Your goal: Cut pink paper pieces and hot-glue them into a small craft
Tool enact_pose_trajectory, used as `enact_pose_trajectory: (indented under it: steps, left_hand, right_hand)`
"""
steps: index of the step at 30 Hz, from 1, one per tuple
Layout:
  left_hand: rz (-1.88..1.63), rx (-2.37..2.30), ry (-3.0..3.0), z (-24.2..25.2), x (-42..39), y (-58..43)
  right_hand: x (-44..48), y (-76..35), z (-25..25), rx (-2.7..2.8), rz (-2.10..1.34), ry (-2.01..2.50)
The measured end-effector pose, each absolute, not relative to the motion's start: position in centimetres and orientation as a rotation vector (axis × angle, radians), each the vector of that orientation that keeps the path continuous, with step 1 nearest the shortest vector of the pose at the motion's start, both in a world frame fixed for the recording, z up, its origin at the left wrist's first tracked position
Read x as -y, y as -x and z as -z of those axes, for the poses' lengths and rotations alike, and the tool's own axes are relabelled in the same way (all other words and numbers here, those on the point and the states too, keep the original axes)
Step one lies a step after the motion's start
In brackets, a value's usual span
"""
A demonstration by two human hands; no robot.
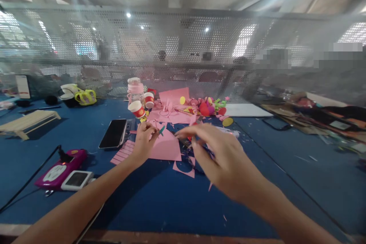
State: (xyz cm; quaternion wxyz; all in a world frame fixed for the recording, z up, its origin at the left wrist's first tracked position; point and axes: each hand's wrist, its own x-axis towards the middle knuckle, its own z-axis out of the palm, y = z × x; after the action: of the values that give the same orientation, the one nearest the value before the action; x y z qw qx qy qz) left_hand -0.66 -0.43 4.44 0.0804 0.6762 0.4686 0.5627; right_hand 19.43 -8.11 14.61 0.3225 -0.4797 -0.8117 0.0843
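Observation:
My left hand point(144, 139) hovers over a pink paper sheet point(167, 148) on the blue table, its fingers pinched on a small green-tipped thing point(161, 130) that I cannot name. My right hand point(220, 158) is raised just right of it, blurred, with the fingers stretched toward the left hand. A pink cut-out scrap point(184, 169) lies below the sheet, partly hidden by the right hand. A lined pink strip point(122, 153) lies beside my left wrist.
A black phone point(113, 133) lies left of the paper. A magenta device point(61, 167) and a small white one point(76, 180) sit at the left. Paper cups point(137, 108), a jar point(135, 89), colourful craft bits point(208, 106) and a wooden stand point(28, 120) stand farther back, before a mesh screen.

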Motion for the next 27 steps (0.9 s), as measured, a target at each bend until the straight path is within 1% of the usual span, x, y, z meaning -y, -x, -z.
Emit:
enact_pose_trajectory:
  steps: [3,4,6,11,15,19,24,27]
  left_hand:
    - [-1.675,-1.32,-1.983,-4.4,0.2,0.5]
    - [-1.677,-1.281,-1.942,-4.3,0.1,0.4]
    - [-1.677,-1.191,-1.839,-4.0,-0.1,0.2]
    - [-1.614,-1.056,-1.73,-3.5,-0.4,0.0]
    - [-1.485,-1.056,-1.722,-3.2,-0.3,-0.1]
    - [-1.362,-1.015,-1.62,-3.3,0.1,-0.4]
    - [-1.342,-0.993,-1.622,-3.8,0.6,-0.6]
    - [-1.362,-1.083,-1.694,-3.9,0.6,-0.4]
  right_hand:
    - [4.0,-21.1,-12.7,2.418,-0.005,1.572]
    - [2.9,-21.7,-11.7,2.538,-0.009,1.687]
    - [1.3,-22.5,-9.7,2.695,-0.091,1.726]
    - [1.0,-22.2,-6.7,2.513,-0.318,1.895]
    - [0.7,-22.4,-6.5,2.391,-0.308,1.915]
    - [-0.5,-23.6,-6.6,2.168,-0.303,1.77]
    - [-1.8,-24.2,-5.7,1.829,-0.553,1.206]
    - [-2.0,-24.3,-5.3,1.687,-0.63,1.054]
